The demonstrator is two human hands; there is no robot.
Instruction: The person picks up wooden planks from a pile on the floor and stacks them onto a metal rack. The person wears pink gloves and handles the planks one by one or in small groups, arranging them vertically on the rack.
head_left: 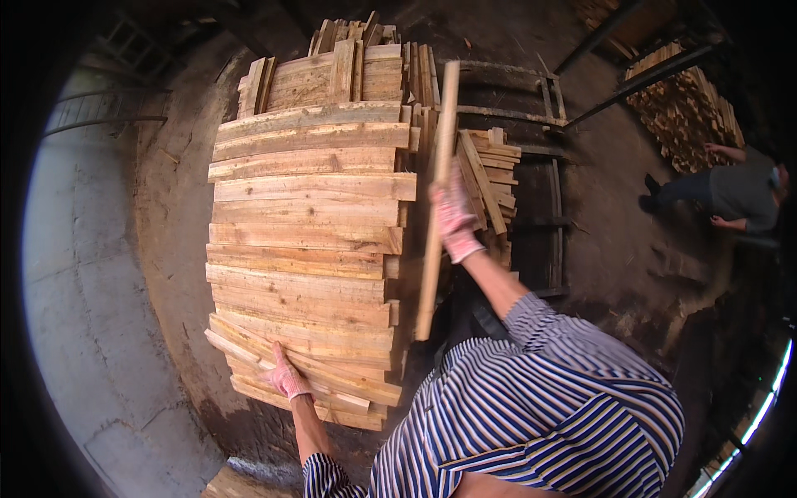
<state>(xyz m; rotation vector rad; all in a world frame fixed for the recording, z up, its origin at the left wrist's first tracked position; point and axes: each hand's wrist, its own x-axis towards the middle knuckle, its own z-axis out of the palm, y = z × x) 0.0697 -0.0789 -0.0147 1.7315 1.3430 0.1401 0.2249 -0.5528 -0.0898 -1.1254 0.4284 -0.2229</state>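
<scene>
Beside plank stack (307, 232), right hand (454, 214) fingers wrapped round upright slat (435, 207); left hand (285, 378) flat on stack

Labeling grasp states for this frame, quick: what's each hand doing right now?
Left hand: gloved, open, pressed flat on the stacked wooden planks.
Right hand: gloved, fingers closed around a long wooden slat, held on end beside the stack.

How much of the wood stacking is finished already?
Lots looks done: the big stack of planks has many rows. In hand: the right hand grips a long wooden slat upright beside the stack, and the left hand presses on the near planks. Left: a smaller heap of boards sits behind, and another woodpile near a second person.
</scene>
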